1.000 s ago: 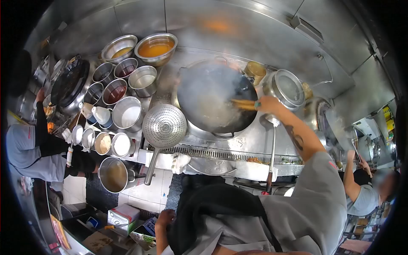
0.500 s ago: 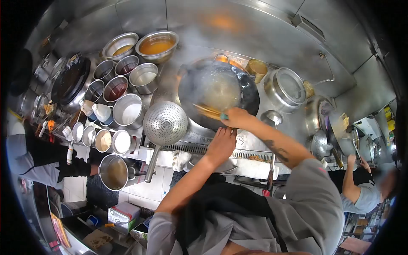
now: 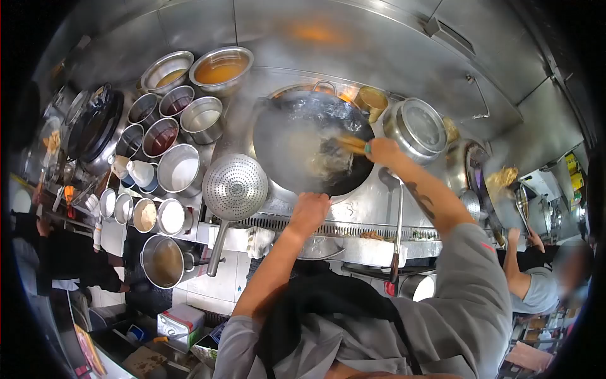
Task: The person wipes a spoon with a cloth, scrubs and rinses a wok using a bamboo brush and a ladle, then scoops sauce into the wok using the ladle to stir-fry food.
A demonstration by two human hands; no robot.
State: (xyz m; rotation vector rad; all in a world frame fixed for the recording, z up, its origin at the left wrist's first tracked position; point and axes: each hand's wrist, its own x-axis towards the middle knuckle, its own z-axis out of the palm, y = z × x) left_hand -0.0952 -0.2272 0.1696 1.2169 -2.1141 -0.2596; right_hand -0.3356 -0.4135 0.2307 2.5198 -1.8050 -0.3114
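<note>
A large black wok (image 3: 284,126) sits on the stove with cloudy, steaming liquid inside. My right hand (image 3: 383,151) is closed round a bamboo brush (image 3: 351,144) with a green band, its bristles over the right side of the liquid. At the wok's near rim, my left hand (image 3: 310,211) is closed where the near handle is; the fingers cover that handle. A ladle (image 3: 398,234) lies on the stove just right of the wok.
Left of the wok rests a perforated strainer (image 3: 235,187), beside several seasoning pots (image 3: 178,168) and two bowls (image 3: 221,71). A lidded pot (image 3: 415,131) stands right. Co-workers are at far left and at right (image 3: 536,287).
My left hand has come up from low by my body to the wok's near rim. The brush swept to the near left, then back right. Steam over the wok has thinned.
</note>
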